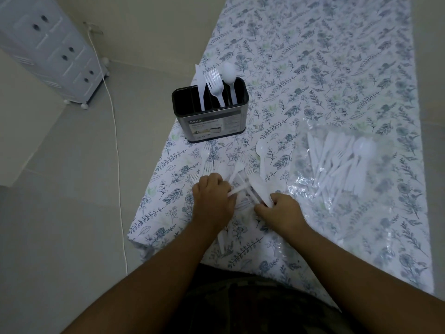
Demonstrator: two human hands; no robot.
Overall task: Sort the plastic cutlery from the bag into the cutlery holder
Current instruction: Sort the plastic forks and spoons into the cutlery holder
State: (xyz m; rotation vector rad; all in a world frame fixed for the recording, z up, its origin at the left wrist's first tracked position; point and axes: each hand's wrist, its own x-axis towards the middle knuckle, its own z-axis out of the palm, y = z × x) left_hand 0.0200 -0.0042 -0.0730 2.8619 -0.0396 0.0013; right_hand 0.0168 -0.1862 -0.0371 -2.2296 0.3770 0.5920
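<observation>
both grips (213, 198) (280, 209) among blurred white cutlery (243, 182)

A white drawer cabinet (48, 49) stands upper left; a white cable (115, 141) trails down the floor (60, 213).

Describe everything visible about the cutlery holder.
The cutlery holder is an upright oblong tub, metal-looking outside with a paper label, black inside, split by dividers. It stands near the left edge of the flowered tablecloth. A white plastic knife, fork and spoon stand in separate slots; neither hand touches it.
</observation>
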